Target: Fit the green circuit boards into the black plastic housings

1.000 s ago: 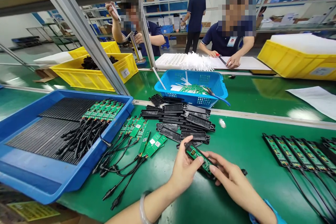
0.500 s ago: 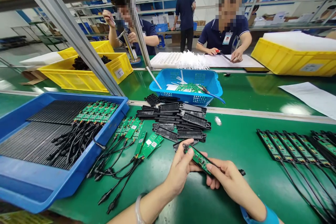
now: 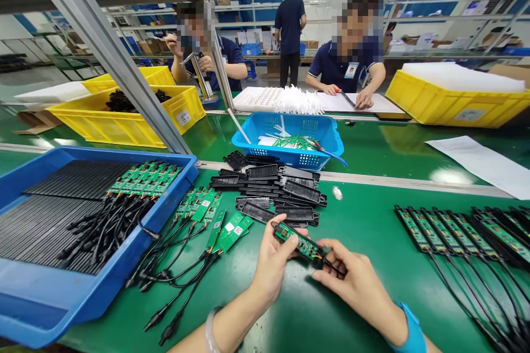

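Observation:
My left hand [image 3: 271,265] and my right hand [image 3: 351,281] both grip a narrow green circuit board seated in a black plastic housing [image 3: 298,242], held just above the green mat. The left fingers pinch its left half; the right fingers close on its right end where a black cable leaves it. Just beyond lies a pile of black housings [image 3: 281,190]. To the left lie loose green boards with black cables [image 3: 207,220].
A blue tray [image 3: 37,298] with boards and cables sits at the left. A blue basket [image 3: 290,138] stands behind the pile. Finished boards in housings [image 3: 459,231] line the right. Yellow bins [image 3: 124,116] and three people are across the belt.
The board in its housing has tilted flatter and shifted slightly left in my hands. My right fingers moved to its cable end. The view drifted a little.

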A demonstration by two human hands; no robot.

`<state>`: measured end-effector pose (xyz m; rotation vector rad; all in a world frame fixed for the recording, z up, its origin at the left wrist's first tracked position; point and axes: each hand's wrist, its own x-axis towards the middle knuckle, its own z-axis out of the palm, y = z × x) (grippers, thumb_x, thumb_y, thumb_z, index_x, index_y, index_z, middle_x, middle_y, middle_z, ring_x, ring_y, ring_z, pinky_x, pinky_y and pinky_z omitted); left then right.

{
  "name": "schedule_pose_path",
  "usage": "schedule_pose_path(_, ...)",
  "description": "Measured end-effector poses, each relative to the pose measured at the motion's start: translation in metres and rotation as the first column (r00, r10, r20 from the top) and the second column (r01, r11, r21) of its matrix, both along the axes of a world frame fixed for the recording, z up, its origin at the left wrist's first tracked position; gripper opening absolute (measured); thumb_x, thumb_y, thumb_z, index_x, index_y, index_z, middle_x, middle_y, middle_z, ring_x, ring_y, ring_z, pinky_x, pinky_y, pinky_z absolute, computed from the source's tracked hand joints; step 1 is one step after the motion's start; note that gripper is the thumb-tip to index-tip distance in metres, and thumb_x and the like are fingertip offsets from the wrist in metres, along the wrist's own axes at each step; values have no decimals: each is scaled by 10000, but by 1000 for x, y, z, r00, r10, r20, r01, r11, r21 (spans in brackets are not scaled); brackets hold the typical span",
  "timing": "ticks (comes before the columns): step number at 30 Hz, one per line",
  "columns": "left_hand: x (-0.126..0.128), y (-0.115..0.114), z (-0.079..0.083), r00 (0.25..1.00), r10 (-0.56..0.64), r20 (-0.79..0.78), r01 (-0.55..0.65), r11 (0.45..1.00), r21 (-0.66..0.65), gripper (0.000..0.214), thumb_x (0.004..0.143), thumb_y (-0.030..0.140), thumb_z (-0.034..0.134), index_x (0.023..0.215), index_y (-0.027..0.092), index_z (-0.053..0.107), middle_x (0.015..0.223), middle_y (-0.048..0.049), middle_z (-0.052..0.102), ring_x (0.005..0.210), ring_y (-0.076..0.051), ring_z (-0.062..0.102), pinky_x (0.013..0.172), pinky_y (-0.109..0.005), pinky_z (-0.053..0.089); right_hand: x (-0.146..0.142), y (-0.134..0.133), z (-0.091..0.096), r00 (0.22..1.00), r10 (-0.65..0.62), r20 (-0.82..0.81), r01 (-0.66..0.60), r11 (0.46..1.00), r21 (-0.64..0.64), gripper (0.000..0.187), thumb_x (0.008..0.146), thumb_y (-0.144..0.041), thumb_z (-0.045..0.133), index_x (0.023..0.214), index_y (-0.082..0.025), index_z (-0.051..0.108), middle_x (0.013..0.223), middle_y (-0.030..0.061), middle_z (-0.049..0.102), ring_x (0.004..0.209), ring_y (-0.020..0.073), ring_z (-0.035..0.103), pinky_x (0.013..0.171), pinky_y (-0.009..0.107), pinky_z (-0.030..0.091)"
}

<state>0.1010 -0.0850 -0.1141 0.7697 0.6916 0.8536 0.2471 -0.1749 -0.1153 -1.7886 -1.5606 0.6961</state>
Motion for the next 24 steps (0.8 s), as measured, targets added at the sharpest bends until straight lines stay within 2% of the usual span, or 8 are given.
schedule_pose_path(2,-1,0,0,1000,13,-5,-13,998,54,581,700,265,752,1169,214,414,947,-66,711,839,-181,648,811,-327,464,3,-1,2,993,-36,112,29,998,63,268,842,-463,573,794,-204,622,602,-27,568,529,126,516,503,219,401)
schedule_pose_path(4,-2,-1,0,1000,13,-10,-11,995,101,587,713,257,743,1187,217,400,942,-57,706,858,-172,639,836,-319,457,5,0,3,984,-50,169,30,993,117,366,869,-482,526,646,-199,583,562,-22,544,515,124,495,497,223,380)
schedule_pose_path(7,-1,-3,0,1000,-10,-6,11,990,139,612,738,270,721,1235,225,366,961,-52,691,906,-177,641,858,-311,456,4,1,3,992,-15,126,-2,992,127,435,890,-506,478,625,-189,613,544,-9,557,499,126,495,483,227,366)
schedule_pose_path(13,-1,-4,-1,999,-30,17,27,989,146,610,741,272,718,1243,234,373,998,-59,679,953,-205,652,859,-319,473,-2,2,3,995,-8,-99,8,1000,-1,515,906,-507,433,587,-171,658,546,12,622,479,126,547,484,212,396)
schedule_pose_path(18,-3,-4,-3,999,-23,23,19,990,138,617,744,264,715,1249,231,364,959,-61,699,959,-210,652,866,-330,475,-4,2,4,991,-35,-126,34,999,-14,507,910,-485,430,591,-172,672,571,19,645,513,136,579,517,213,430)
schedule_pose_path(20,-3,-4,-4,1000,-19,23,16,989,146,617,749,254,710,1252,225,353,963,-68,703,965,-211,651,878,-337,471,-4,2,2,992,-49,-115,49,999,-2,466,906,-483,437,696,-173,713,587,21,643,524,142,585,519,217,441)
schedule_pose_path(22,-2,-5,-4,999,-19,26,15,988,151,613,758,247,702,1254,221,342,969,-76,706,974,-214,649,884,-343,468,-4,1,-1,987,-72,-144,71,997,-7,420,900,-481,449,990,-170,716,616,15,657,518,142,592,531,223,466)
schedule_pose_path(24,-2,-6,-5,999,-21,30,16,988,154,600,769,243,691,1252,220,336,981,-80,707,984,-214,645,887,-341,465,-5,0,-5,976,-87,-201,83,996,-26,495,904,-475,444,1269,-165,567,642,8,677,505,137,596,549,230,494)
